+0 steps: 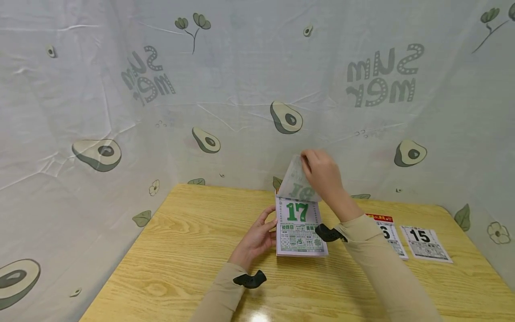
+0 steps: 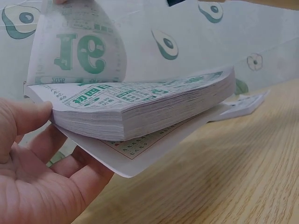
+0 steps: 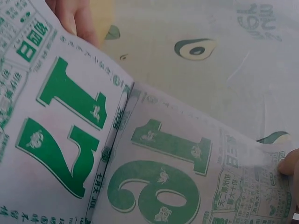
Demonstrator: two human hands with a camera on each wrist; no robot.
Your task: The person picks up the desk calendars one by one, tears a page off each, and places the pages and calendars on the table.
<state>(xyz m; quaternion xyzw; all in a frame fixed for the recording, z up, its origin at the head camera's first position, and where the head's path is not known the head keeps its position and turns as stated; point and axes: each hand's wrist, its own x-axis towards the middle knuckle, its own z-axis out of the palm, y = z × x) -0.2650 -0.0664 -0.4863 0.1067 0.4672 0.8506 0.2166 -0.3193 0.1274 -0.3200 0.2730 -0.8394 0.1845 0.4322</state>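
Observation:
A thick tear-off calendar (image 1: 299,230) is held up at the middle of the table, a green 17 on its top page. My left hand (image 1: 257,239) grips its left edge, thumb on the pages and fingers under the backing, as the left wrist view shows. My right hand (image 1: 323,174) pinches the free end of a lifted sheet (image 1: 295,179). That thin sheet is folded up and back from the 17 page and stays joined along the top. A green 16 shows through it reversed in the left wrist view, and the same sheet (image 3: 182,163) fills the right wrist view's lower right.
To the right on the wooden table (image 1: 181,250) lies another calendar (image 1: 394,241) with a red header, partly hidden by my right forearm. Beside it is a page with a black 15 (image 1: 426,243). A pale curtain (image 1: 241,67) printed with avocados hangs behind the table.

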